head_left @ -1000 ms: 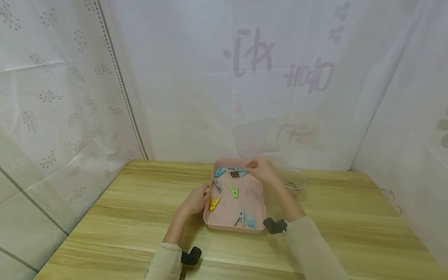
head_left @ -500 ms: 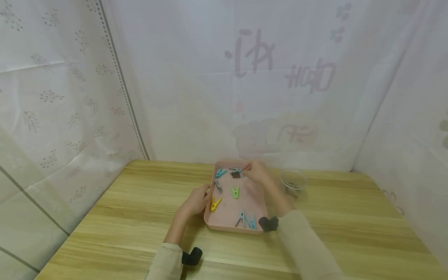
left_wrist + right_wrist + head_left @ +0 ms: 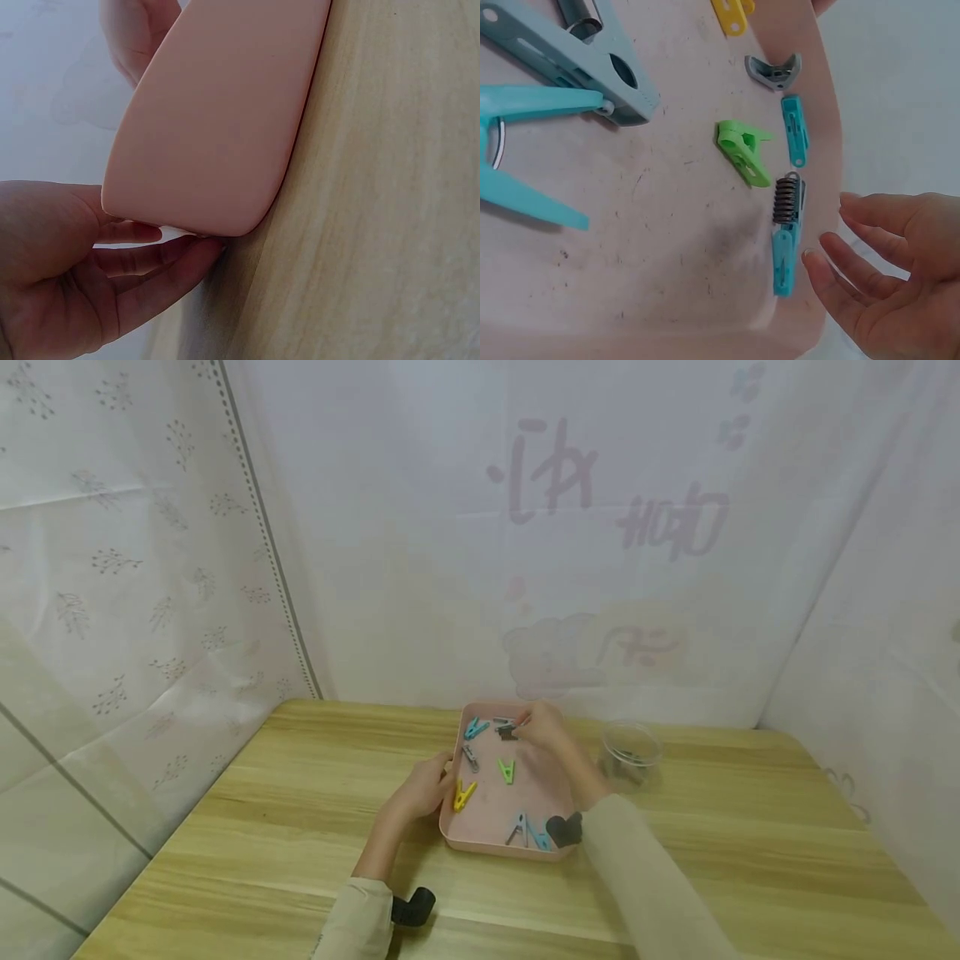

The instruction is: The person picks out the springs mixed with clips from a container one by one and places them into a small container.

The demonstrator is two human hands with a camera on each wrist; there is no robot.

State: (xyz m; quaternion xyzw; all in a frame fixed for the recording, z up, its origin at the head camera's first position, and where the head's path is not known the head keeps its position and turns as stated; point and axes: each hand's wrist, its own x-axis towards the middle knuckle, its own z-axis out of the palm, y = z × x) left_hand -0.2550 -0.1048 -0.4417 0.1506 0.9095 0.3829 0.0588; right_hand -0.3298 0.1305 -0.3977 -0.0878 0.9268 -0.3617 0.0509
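My left hand (image 3: 425,787) holds the left side of a pink tray (image 3: 501,847), its fingers (image 3: 172,281) on the outside and the thumb hidden behind the wall. My right hand (image 3: 546,727) hovers over the tray's far right part. In the right wrist view its fingers (image 3: 829,289) are loosely bent, with nothing between them, close to a blue clip (image 3: 783,262) and a dark coil spring (image 3: 785,201). A green clothespin (image 3: 507,771) lies mid-tray. Along the left wall lie a yellow clothespin (image 3: 464,795), a grey clip (image 3: 470,758) and a blue clothespin (image 3: 476,728).
A grey-blue clothespin (image 3: 519,828) and a light blue one (image 3: 538,835) lie at the tray's near end. Right of the tray, a clear round tub (image 3: 632,752) with small dark pieces stands on the wooden table (image 3: 720,843). A printed curtain (image 3: 420,568) hangs behind.
My right hand has moved slightly left and lower over the far clips, its forearm swinging left across the tray's right edge. The left hand keeps its hold on the tray.
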